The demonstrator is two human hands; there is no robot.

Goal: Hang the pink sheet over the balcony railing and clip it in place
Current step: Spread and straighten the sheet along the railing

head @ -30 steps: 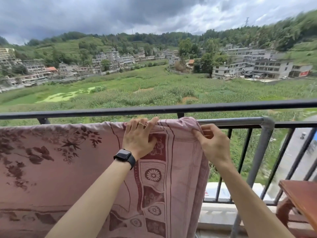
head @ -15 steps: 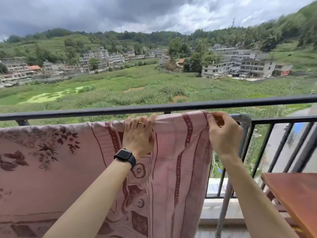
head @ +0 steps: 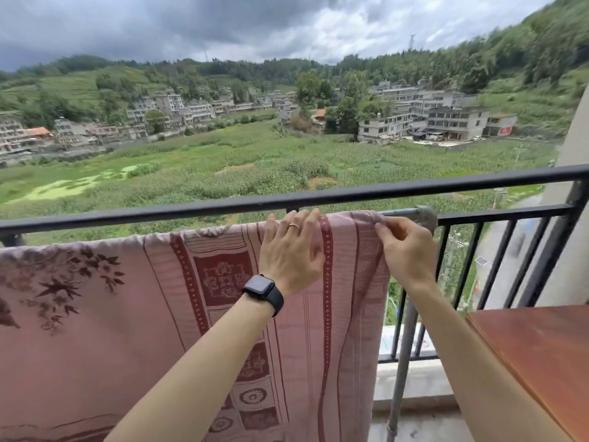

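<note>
The pink sheet (head: 105, 339) is being draped over a grey pipe rail (head: 402, 213); it is being pressed flat by the unclenched left hand (head: 290, 254), its top corner being pinched by the right hand (head: 405, 248).

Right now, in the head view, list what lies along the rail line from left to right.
pink sheet → left hand flat on the sheet's top → right hand pinching the sheet's edge → grey pipe elbow → black railing bars → wooden table
</note>
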